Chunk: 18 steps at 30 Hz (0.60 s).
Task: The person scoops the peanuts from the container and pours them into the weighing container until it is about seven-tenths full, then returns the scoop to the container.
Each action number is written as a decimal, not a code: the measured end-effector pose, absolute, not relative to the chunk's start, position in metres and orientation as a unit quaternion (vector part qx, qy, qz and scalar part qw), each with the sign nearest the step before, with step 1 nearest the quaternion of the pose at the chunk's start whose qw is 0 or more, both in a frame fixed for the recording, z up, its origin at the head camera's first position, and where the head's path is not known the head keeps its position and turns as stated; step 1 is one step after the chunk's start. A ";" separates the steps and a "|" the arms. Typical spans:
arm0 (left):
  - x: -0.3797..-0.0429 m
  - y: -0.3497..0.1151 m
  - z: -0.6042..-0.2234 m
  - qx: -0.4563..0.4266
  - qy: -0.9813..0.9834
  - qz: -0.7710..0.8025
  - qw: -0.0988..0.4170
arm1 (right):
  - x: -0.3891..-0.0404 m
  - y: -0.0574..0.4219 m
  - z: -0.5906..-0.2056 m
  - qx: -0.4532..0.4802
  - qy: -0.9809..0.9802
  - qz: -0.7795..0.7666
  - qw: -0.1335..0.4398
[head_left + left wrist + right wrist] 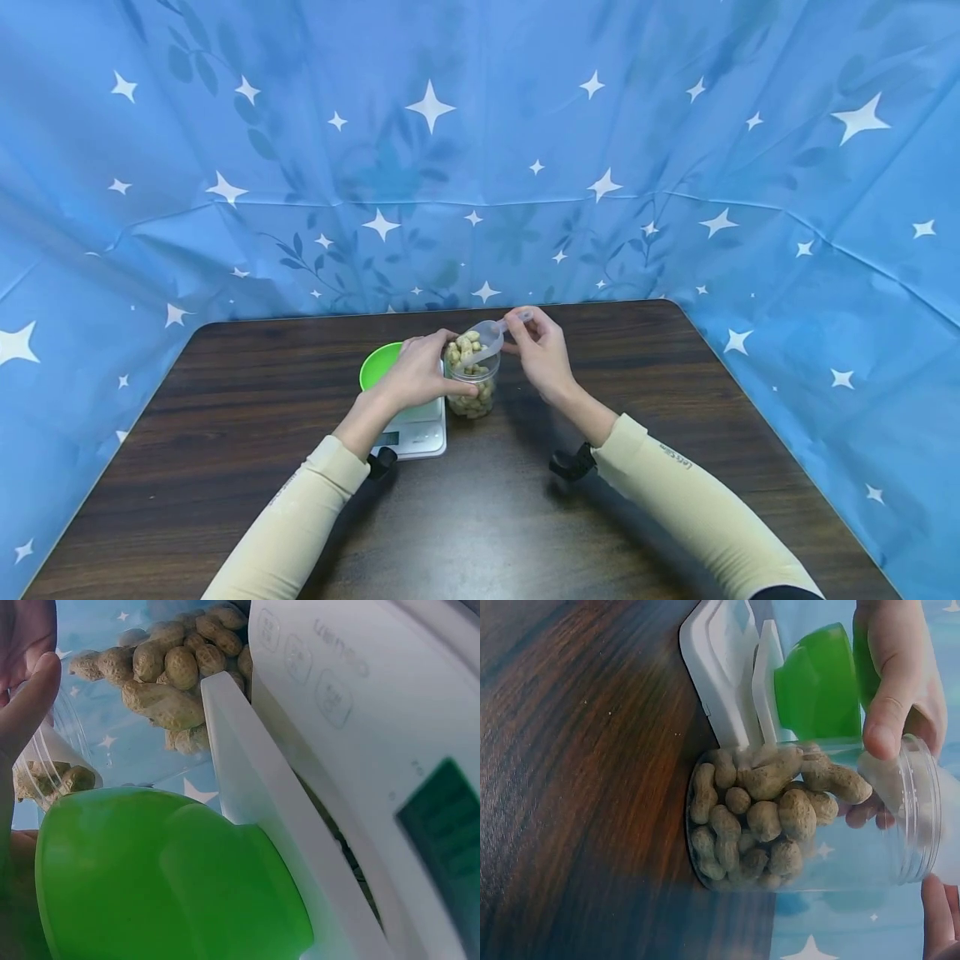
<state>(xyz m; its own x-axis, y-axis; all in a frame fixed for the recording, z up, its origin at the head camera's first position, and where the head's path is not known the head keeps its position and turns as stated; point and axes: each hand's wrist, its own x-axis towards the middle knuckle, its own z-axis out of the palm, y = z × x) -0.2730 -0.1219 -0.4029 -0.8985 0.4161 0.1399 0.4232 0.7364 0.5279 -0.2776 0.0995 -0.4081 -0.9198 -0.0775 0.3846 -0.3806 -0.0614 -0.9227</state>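
Note:
A clear plastic jar (pixel 471 392) (pixel 810 825) full of peanuts in shells (pixel 169 675) stands on the dark wooden table (pixel 525 517), just right of a white kitchen scale (pixel 416 433) (pixel 360 750). My left hand (pixel 420 371) (pixel 896 682) grips the jar near its rim. My right hand (pixel 542 346) pinches the handle of a clear plastic scoop (pixel 491 336), whose bowl is at the jar's mouth among the peanuts. A green bowl (pixel 380 364) (pixel 165 877) (pixel 821 682) sits on the scale, behind my left hand.
A blue star-patterned cloth (pixel 480 150) hangs behind and along both sides of the table. The scale's dark display (pixel 442 840) faces me. Bare tabletop lies in front of the jar and out to both sides.

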 end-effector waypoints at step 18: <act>-0.272 -0.121 -0.402 -0.241 -0.932 -0.269 0.006 | -0.275 0.103 -0.416 0.101 -0.633 0.761 0.103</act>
<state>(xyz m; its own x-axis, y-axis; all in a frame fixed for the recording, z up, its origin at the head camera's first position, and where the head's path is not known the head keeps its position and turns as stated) -0.2718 -0.1214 -0.4024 -0.8833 0.4470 0.1409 0.4534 0.7387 0.4987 -0.2755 0.1029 -0.4161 -0.9586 0.0291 0.2833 -0.2838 -0.1787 -0.9421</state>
